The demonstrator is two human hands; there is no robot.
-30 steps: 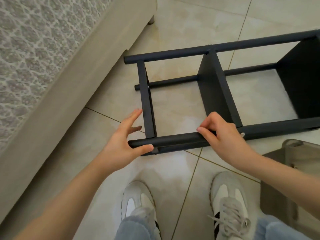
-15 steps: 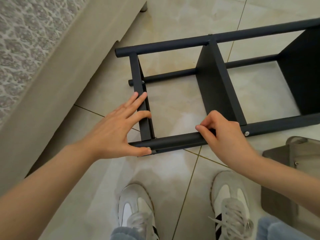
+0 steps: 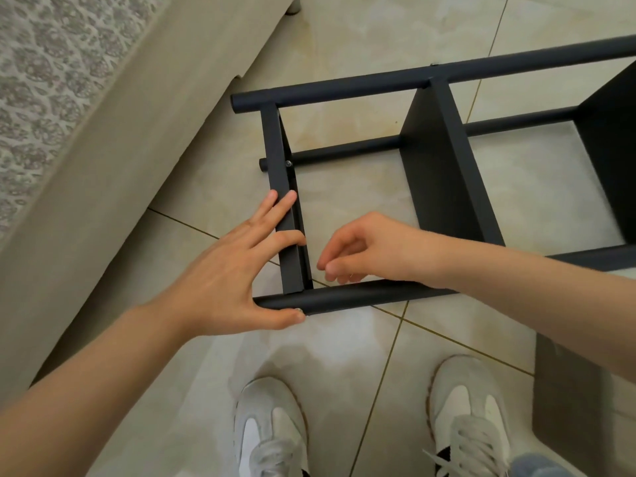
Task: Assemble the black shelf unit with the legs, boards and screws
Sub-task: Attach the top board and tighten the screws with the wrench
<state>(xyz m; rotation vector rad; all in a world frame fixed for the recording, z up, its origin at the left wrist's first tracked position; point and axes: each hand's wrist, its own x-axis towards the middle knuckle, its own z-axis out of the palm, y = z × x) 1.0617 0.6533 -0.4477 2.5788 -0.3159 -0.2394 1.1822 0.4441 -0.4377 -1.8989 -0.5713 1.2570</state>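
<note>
On near leg (image 3: 344, 296) | right hand (image 3: 371, 249) lifted off | left hand (image 3: 220, 280) still pressing

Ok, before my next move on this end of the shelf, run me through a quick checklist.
1. Left hand steadying end board, thumb on near leg: ok.
2. Screw where end board crosses lower far leg: ok, head visible.
3. Near corner fastened: cannot tell, thumb beside it.
4. Right hand holding anything: cannot tell, fingers curled.
5. Middle board meeting upper far leg: ok.
</note>
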